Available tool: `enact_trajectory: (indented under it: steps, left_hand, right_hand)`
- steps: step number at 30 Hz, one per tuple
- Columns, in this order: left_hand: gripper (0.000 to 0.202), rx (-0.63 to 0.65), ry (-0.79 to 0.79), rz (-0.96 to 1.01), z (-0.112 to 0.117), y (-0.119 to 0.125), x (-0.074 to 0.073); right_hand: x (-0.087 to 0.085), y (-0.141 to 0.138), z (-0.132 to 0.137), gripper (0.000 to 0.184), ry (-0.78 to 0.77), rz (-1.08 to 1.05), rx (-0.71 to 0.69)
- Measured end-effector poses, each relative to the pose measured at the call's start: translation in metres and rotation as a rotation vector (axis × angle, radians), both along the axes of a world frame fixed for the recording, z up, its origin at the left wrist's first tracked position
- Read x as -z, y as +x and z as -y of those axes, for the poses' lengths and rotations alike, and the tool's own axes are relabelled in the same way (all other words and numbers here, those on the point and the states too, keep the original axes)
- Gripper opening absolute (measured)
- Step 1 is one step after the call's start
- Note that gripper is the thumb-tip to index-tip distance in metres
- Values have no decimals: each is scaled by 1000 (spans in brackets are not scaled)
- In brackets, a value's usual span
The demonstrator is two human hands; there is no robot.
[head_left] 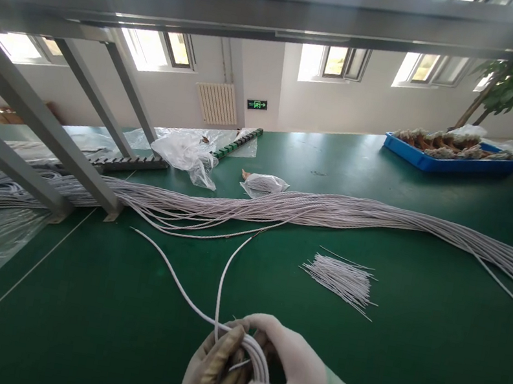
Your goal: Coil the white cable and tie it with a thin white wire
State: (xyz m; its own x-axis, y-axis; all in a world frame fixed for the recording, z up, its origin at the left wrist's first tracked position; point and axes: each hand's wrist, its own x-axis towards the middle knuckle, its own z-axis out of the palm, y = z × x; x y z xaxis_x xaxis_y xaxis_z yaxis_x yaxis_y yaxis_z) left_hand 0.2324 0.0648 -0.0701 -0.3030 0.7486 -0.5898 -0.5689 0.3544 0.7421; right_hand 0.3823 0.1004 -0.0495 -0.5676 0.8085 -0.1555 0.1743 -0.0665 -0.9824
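Note:
A coil of white cable [261,364] is held between my two gloved hands at the bottom centre. My left hand [211,371] wraps its fingers round the coil's left side. With thumb and fingers, my right hand [294,375] grips the right side of the same coil. Two cable ends leave the top of the coil: one loose end [166,262] runs to the upper left over the green table, and the other [224,272] curves up toward the long bundle. A short thin white piece shows inside the coil near my left fingers.
A long bundle of white cables [332,210] crosses the green table [139,330]. Short white ties [343,280] lie in a pile at right. Behind are a plastic bag [265,183], crumpled plastic film [189,151] and a blue tray [448,164]. Metal frame posts [95,99] stand at left.

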Motion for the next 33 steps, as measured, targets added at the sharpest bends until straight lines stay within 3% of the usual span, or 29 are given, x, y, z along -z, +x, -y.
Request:
enact_trajectory:
  steps: [3, 10, 14, 19, 22, 27, 30, 33]
  left_hand:
    - [6, 40, 5, 101, 1, 2, 0]
    - [14, 58, 94, 70, 4, 2, 11]
    - [16, 109, 62, 138, 6, 0, 15]
    - [10, 28, 110, 240, 8, 4, 12]
    - [15, 72, 141, 270, 8, 3, 13]
    - [36, 146, 168, 284, 5, -1, 11]
    - [55, 201, 124, 238, 3, -1, 7]
    - [55, 222, 115, 219, 3, -2, 4]
  right_hand:
    - [-3, -10, 6, 81, 43, 219, 124]
    - [15, -15, 9, 41, 392, 296, 191]
    - [21, -7, 5, 24, 551, 158, 232]
    - [24, -3, 6, 24, 734, 94, 325]
    - [24, -6, 7, 23, 844, 146, 388]
    - [21, -10, 7, 26, 866, 168, 406]
    - [21, -10, 7, 26, 759, 142, 386]
    - [20, -10, 5, 23, 636, 113, 377]
